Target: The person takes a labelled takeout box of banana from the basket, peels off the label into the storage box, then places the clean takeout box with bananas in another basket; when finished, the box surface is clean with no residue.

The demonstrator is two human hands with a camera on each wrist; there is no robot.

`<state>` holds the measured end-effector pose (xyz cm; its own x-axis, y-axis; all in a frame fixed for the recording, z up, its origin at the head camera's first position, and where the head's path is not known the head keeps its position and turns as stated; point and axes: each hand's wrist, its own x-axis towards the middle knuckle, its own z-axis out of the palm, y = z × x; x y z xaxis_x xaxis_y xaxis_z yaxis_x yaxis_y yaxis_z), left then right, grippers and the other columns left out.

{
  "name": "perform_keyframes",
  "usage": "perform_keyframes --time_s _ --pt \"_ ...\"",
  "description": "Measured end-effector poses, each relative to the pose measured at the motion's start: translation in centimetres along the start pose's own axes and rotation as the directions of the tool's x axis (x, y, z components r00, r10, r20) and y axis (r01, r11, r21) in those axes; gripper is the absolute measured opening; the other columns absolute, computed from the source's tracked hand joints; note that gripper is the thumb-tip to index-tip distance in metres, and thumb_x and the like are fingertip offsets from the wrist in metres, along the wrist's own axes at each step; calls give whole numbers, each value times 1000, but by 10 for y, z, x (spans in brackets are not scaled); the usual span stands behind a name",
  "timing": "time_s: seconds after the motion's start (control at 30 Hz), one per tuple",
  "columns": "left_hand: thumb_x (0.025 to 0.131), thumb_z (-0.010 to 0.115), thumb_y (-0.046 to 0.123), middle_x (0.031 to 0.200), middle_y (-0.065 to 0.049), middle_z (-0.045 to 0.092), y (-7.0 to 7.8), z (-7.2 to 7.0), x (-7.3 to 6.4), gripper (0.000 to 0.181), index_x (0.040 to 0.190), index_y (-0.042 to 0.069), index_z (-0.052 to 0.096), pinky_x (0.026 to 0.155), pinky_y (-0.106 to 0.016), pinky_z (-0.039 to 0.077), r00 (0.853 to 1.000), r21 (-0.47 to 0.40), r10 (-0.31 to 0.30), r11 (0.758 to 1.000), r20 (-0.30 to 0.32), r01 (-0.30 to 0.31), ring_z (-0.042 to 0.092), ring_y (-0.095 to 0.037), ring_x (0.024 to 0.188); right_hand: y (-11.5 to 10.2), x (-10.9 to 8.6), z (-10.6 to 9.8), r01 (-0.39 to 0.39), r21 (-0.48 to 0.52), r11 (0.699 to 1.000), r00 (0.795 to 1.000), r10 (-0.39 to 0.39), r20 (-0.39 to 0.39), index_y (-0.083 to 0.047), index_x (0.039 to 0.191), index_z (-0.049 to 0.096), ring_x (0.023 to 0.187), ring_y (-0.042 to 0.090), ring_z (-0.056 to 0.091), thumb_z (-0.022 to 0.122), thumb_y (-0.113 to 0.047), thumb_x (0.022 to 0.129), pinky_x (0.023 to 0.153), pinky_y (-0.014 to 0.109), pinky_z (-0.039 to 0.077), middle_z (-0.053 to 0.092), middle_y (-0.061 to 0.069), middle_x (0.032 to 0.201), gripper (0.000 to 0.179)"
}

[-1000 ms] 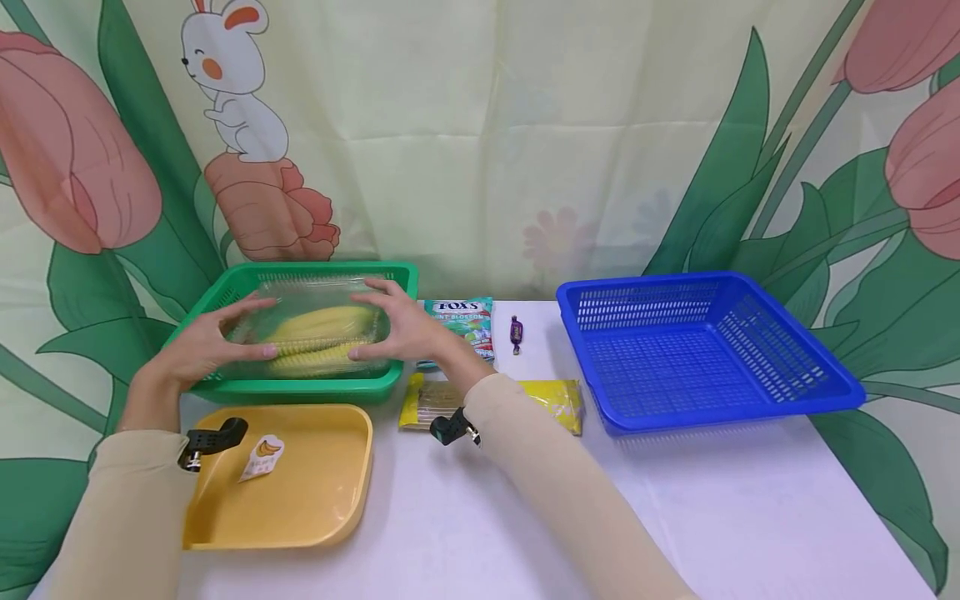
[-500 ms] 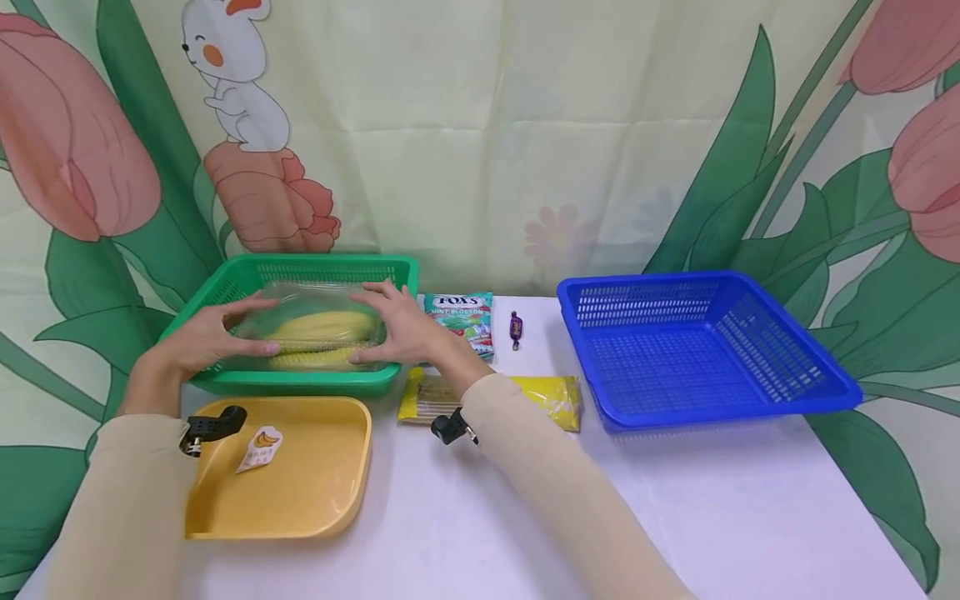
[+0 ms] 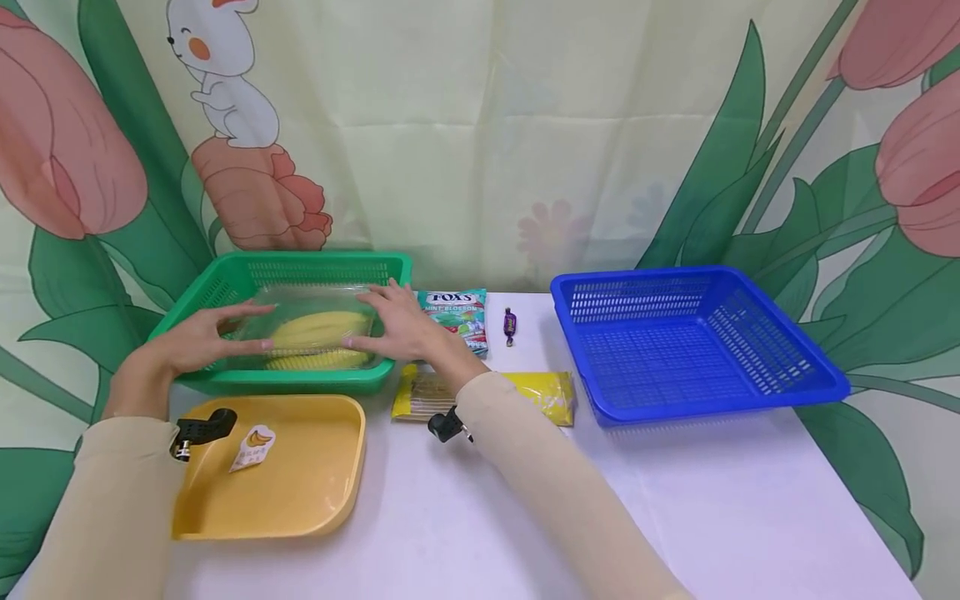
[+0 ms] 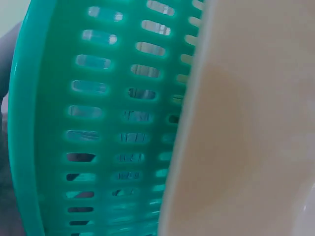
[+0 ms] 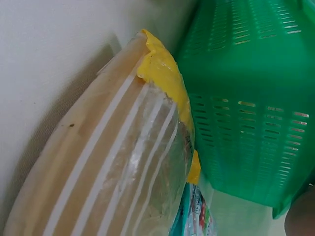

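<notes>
A clear plastic box [image 3: 318, 301] with long yellow produce [image 3: 321, 330] inside sits low in the green basket [image 3: 288, 382]. The produce's exact kind is blurred by the plastic. My left hand [image 3: 198, 337] holds the box's left end, thumb at the front and fingers toward the back. On its right end my right hand [image 3: 405, 323] grips in the same way, near the basket's right rim. In the left wrist view the basket's slotted wall [image 4: 106, 123] hides the box. Only a fingertip [image 5: 301, 214] of the right hand shows in the right wrist view.
Before the green basket lies a yellow tray [image 3: 300, 483] with a banana sticker [image 3: 253, 447]. A yellow packet of brown sticks [image 3: 540, 396] lies under the right forearm. Behind are a mint candy bag [image 3: 461, 315] and a purple wrapped candy [image 3: 510, 325]. A blue basket [image 3: 690, 350] stands right.
The box and both hands have sunk a little deeper into the green basket. The hands keep their places at its ends. The head view has shifted slightly.
</notes>
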<state>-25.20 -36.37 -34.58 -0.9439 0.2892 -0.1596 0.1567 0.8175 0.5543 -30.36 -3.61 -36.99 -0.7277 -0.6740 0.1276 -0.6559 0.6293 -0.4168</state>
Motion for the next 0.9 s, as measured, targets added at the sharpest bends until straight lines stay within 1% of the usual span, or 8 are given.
perform_keyframes --time_s 0.17,0.33,0.43,0.57,0.67,0.73,0.8,0.9 --pt "96 72 43 165 -34 15 5 -2 2 79 158 9 38 106 -77 32 1000 58 7 998 3 -7 27 -63 142 -1 2 -3 -21 -43 999 1000 22 13 -15 159 38 157 38 17 63 -62 95 128 51 4 32 10 166 83" --pt "96 71 44 161 -37 22 13 0 -2 79 156 6 39 105 -77 32 1000 70 -7 998 -18 8 27 -62 141 -2 -1 -5 6 -43 999 999 -4 44 -14 160 36 157 39 15 59 -62 98 128 53 4 27 12 168 81" --pt "97 70 44 163 -37 17 16 4 -6 79 157 4 38 106 -79 26 1000 60 -5 998 -29 7 19 -62 145 -1 -11 -9 14 20 1000 997 -15 81 -16 162 32 159 35 9 57 -59 100 128 52 4 20 10 171 80" --pt "98 68 43 166 -35 9 19 8 -10 79 158 3 35 107 -82 19 999 50 0 999 -43 3 6 -60 150 4 -28 -18 22 101 995 995 -32 100 -20 163 30 159 29 8 56 -57 101 127 50 15 15 7 172 77" --pt "99 67 43 167 -33 5 23 9 -11 79 158 2 34 107 -82 18 998 47 -3 999 -58 6 2 -59 151 6 -39 -27 53 122 991 994 -64 87 -20 162 30 158 27 12 56 -54 102 126 49 22 17 8 171 74" --pt "100 65 44 167 -33 2 26 9 -11 78 158 2 33 106 -83 18 998 51 1 999 -63 2 0 -59 151 7 -46 -33 71 130 989 993 -83 88 -17 162 31 158 28 14 57 -52 102 126 49 22 18 9 171 74" --pt "100 64 43 167 -32 1 31 9 -10 77 158 1 34 105 -84 17 998 54 15 998 -67 -12 -1 -58 151 8 -54 -38 71 134 988 991 -85 103 -15 162 31 158 29 10 57 -50 103 127 50 19 17 9 171 73" --pt "101 64 42 167 -32 2 41 12 -7 75 157 1 35 105 -84 17 995 67 57 996 -78 -52 0 -59 151 11 -66 -45 67 118 991 989 -82 120 -15 162 30 159 29 4 58 -49 103 127 50 16 17 8 171 74"
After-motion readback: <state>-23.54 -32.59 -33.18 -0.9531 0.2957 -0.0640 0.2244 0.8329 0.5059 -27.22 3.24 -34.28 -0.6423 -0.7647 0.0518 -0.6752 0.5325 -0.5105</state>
